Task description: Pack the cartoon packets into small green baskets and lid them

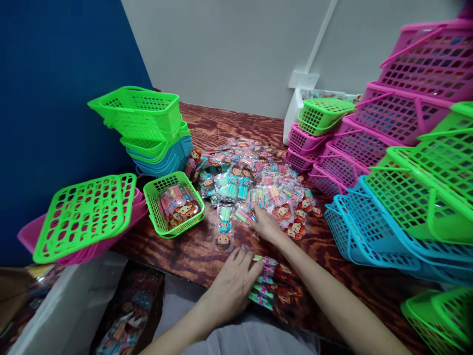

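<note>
My left hand [236, 278] lies at the table's front edge, its fingers bent and thumb laid against the end of a row of overlapping clear packets [266, 286]. Those packets carry cartoon-head cards and bright strips. Farther forward, my right hand [265, 226] is at the near side of a loose pile of similar packets [254, 182]. Its fingers are closed at the end of a packet with coloured strips [244, 217]; the fingertips are partly hidden. One single packet [223, 227] lies flat to the left of the pile.
A green basket [175, 230] holding packets stands left of the pile. Behind it rise stacked green and blue baskets [148, 116]; green lids [84, 212] rest on pink ones at left. Pink [399, 111], blue [354, 236] and green baskets crowd the right side. A white box [292, 111] stands by the wall.
</note>
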